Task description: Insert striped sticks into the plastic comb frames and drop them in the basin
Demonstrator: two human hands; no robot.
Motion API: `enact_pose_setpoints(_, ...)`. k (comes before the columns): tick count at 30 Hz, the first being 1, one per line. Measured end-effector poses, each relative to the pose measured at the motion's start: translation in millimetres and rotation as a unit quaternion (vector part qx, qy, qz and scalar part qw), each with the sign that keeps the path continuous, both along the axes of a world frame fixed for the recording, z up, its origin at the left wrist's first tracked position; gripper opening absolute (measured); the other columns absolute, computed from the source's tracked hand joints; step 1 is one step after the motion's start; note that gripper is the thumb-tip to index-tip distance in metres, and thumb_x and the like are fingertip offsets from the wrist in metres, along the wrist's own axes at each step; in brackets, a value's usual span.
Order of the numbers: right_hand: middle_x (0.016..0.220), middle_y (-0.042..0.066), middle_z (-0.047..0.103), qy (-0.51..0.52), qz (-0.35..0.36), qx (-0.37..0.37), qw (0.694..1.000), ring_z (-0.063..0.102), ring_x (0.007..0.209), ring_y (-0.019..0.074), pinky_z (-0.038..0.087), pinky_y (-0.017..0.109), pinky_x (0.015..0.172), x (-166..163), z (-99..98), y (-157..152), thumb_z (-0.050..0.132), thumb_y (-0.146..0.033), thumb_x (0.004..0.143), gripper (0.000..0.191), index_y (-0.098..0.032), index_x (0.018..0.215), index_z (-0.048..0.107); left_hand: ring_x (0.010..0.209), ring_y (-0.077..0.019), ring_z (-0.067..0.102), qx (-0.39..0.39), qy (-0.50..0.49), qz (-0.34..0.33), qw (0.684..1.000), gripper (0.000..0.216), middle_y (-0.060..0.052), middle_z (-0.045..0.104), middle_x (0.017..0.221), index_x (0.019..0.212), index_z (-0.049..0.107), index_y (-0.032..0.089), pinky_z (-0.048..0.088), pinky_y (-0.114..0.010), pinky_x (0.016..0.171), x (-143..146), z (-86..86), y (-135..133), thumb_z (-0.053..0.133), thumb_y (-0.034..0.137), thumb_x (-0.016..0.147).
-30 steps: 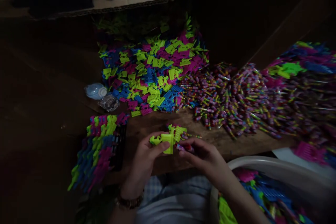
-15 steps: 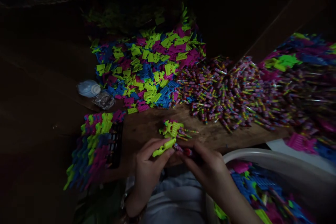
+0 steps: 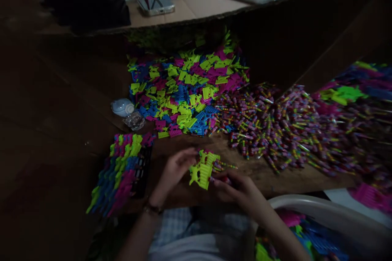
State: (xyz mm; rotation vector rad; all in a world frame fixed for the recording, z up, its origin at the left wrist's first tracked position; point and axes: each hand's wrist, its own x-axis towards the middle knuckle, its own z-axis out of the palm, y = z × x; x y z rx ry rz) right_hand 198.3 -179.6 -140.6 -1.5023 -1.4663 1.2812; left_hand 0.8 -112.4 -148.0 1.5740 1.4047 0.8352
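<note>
My left hand [image 3: 174,169] and my right hand [image 3: 235,189] meet at the near edge of a wooden table [image 3: 266,175]. Between them is a neon-yellow toothed plastic piece [image 3: 200,173]. My right hand's fingers pinch its right side, together with a small multicoloured stick. My left hand's fingers curl beside the piece's left edge, close to it; whether they touch it I cannot make out. Just behind lie a few more yellow pieces and sticks [image 3: 214,159].
A heap of yellow, pink and blue plastic pieces [image 3: 183,89] lies farther back, with a spread of small multicoloured sticks [image 3: 275,122] to its right. A stacked row of pieces [image 3: 122,171] sits at left, a white basin [image 3: 330,216] at right, and a small bottle [image 3: 122,108].
The yellow piece has turned from edge-on to flat-faced and shifted to the right hand's grip. My left hand's fingers have loosened beside it. The view has tilted up.
</note>
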Motion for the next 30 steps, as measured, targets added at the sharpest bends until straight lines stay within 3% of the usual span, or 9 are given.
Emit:
enact_pose_setpoints(2, 0.066, 0.004, 0.065, -0.079, -0.006, 0.034, 0.996, 0.06, 0.061, 0.0198, 0.044, 0.028, 0.057, 4.9, -11.0, 14.7, 0.059, -0.042, 0.079, 0.026, -0.019, 0.078, 0.068, 0.115, -0.0283, 0.054, 0.063, 0.053, 0.087, 0.993, 0.032, -0.016, 0.062, 0.119, 0.113, 0.061, 0.016, 0.042, -0.043, 0.095, -3.4, -11.1, 35.0, 0.054, 0.028, 0.084)
enact_pose_setpoints(5, 0.083, 0.01, 0.063, -0.211, -0.049, 0.11, 0.97, 0.061, 0.069, 0.024, 0.046, 0.033, 0.062, 7.1, -23.3, 22.4, 0.052, -0.038, 0.082, 0.024, -0.019, 0.084, 0.066, 0.136, -0.032, 0.024, 0.113, 0.078, 0.127, 0.982, 0.04, -0.017, 0.05, 0.134, 0.117, 0.058, 0.016, 0.02, -0.054, 0.108, -10.5, -18.3, 78.2, 0.062, 0.02, 0.078)
enact_pose_setpoints(7, 0.095, 0.014, 0.059, -0.251, -0.094, 0.165, 0.949, 0.061, 0.079, 0.0274, 0.048, 0.039, 0.07, 6.2, -27.7, 19.4, 0.048, -0.036, 0.084, 0.029, -0.017, 0.097, 0.065, 0.135, -0.033, 0.025, 0.122, 0.075, 0.126, 0.982, 0.039, -0.015, 0.055, 0.128, 0.109, 0.062, 0.016, 0.015, -0.056, 0.109, -14.8, -19.9, 92.0, 0.068, 0.014, 0.071)
enact_pose_setpoints(9, 0.097, 0.017, 0.057, -0.239, -0.111, 0.2, 0.944, 0.059, 0.086, 0.0296, 0.048, 0.044, 0.078, 5.1, -27.8, 13.6, 0.043, -0.035, 0.086, 0.036, -0.015, 0.109, 0.061, 0.13, -0.0318, 0.035, 0.118, 0.056, 0.121, 0.984, 0.036, -0.013, 0.06, 0.121, 0.102, 0.065, 0.018, 0.019, -0.054, 0.109, -17.8, -21.7, 93.4, 0.07, 0.012, 0.068)
enact_pose_setpoints(13, 0.091, 0.015, 0.063, -0.135, -0.076, 0.174, 0.973, 0.06, 0.087, 0.0286, 0.049, 0.043, 0.079, 3.4, -14.1, 4.6, 0.046, -0.034, 0.086, 0.034, -0.017, 0.11, 0.062, 0.111, -0.0256, 0.055, 0.076, -0.023, 0.103, 0.992, 0.02, -0.009, 0.064, 0.108, 0.09, 0.068, 0.019, 0.037, -0.044, 0.101, -18.9, -25.4, 69.6, 0.068, 0.016, 0.071)
enact_pose_setpoints(17, 0.096, 0.01, 0.067, 0.039, -0.074, 0.043, 0.996, 0.062, 0.09, 0.0253, 0.05, 0.036, 0.079, -3.7, 7.5, 6.3, 0.059, -0.043, 0.08, 0.029, -0.02, 0.098, 0.065, 0.091, -0.0215, 0.065, -0.01, -0.135, 0.076, 0.988, 0.026, -0.01, 0.068, 0.099, 0.098, 0.063, 0.015, 0.052, -0.037, 0.08, -13.2, -16.6, 30.3, 0.063, 0.03, 0.078)
enact_pose_setpoints(19, 0.09, 0.006, 0.068, 0.112, -0.08, -0.015, 0.99, 0.062, 0.085, 0.0226, 0.051, 0.032, 0.074, -10.2, 16.1, 9.4, 0.063, -0.05, 0.076, 0.033, -0.02, 0.091, 0.066, 0.087, -0.0193, 0.066, -0.085, -0.233, 0.056, 0.967, 0.03, -0.009, 0.068, 0.098, 0.102, 0.061, 0.015, 0.054, -0.034, 0.077, -8.0, -5.6, 12.6, 0.064, 0.032, 0.077)
enact_pose_setpoints(23, 0.082, 0.003, 0.066, 0.182, -0.078, -0.052, 0.979, 0.06, 0.078, 0.0186, 0.049, 0.027, 0.068, -22.5, 25.7, 12.7, 0.07, -0.052, 0.07, 0.036, -0.02, 0.087, 0.066, 0.081, -0.0148, 0.065, -0.239, -0.425, 0.031, 0.872, 0.035, -0.006, 0.068, 0.096, 0.099, 0.061, 0.016, 0.054, -0.028, 0.073, 2.8, 17.1, -9.4, 0.075, 0.025, 0.069)
enact_pose_setpoints(30, 0.076, 0.001, 0.065, 0.28, -0.069, -0.112, 0.951, 0.058, 0.072, 0.0145, 0.046, 0.025, 0.068, -21.0, 21.6, 6.4, 0.075, -0.046, 0.068, 0.032, -0.02, 0.085, 0.066, 0.071, -0.0123, 0.064, -0.285, -0.438, 0.02, 0.852, 0.041, -0.005, 0.07, 0.088, 0.099, 0.064, 0.014, 0.05, -0.02, 0.062, 9.1, 33.4, -22.2, 0.08, 0.02, 0.062)
